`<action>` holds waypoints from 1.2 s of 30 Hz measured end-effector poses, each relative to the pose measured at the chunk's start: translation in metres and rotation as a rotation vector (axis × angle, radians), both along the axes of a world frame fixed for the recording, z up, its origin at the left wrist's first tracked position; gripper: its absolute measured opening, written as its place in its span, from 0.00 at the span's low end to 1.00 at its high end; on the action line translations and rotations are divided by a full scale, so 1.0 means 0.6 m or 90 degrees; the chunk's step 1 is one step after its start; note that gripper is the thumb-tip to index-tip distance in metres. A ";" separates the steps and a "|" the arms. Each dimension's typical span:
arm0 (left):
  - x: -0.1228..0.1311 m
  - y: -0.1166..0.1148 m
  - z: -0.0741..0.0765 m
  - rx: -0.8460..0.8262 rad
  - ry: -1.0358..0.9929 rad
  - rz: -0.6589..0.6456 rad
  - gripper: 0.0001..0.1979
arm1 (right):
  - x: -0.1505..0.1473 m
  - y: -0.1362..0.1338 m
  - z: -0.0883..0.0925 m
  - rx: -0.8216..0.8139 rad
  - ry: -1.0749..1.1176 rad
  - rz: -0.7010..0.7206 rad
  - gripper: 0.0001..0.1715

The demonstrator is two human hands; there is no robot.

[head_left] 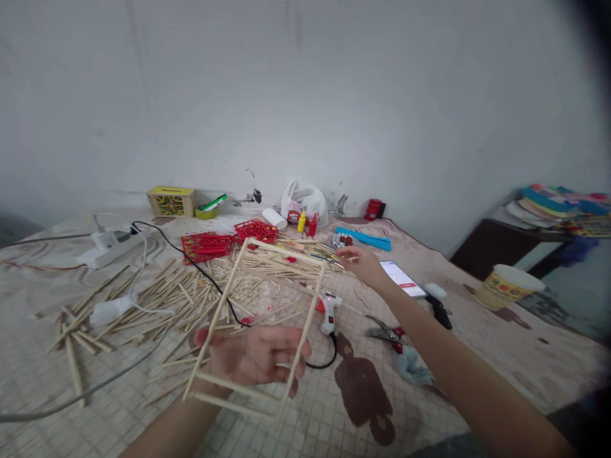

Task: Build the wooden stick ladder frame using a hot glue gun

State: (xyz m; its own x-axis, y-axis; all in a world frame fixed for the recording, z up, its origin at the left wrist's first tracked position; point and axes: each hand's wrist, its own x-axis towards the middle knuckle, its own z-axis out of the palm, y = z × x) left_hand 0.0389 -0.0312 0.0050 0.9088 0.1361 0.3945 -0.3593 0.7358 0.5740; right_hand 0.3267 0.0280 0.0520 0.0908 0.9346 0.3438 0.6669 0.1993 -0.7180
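- The left hand [252, 356] is closed in a grip on a stick frame [286, 252]. Its fingers curl round the right rail near the lower end, and the palm lies behind the bars.
- The frame is a long rectangle of thin wooden sticks, held in the air above the cloth-covered surface [477, 331]. Its long axis runs from the near lower left up and away to the right. The far short side is highest and two cross-sticks sit at the near end.
- The right hand [365, 264] reaches forward palm down with its fingers loosely spread, at the end of a stick pile [267, 270] and just beside a phone [403, 278]. I cannot tell whether its fingertips touch a stick.
- A glue gun [328, 312] lies just past the frame's right rail, and its black cord passes under the frame.
- Cutters [384, 332] lie partly hidden by the right forearm.
- The left hand hides where the lower cross-sticks join.
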 end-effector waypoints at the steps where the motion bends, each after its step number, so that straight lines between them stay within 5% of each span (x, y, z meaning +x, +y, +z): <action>1: 0.000 0.000 -0.001 -0.003 -0.005 0.005 0.55 | -0.010 -0.008 0.005 0.005 0.011 0.020 0.11; 13: -0.003 0.010 -0.012 -0.064 -0.031 0.064 0.58 | -0.104 -0.111 0.061 -0.018 0.176 0.177 0.10; 36: 0.003 0.004 0.000 -0.014 -0.036 0.063 0.53 | -0.162 -0.155 0.066 -0.075 0.284 0.241 0.04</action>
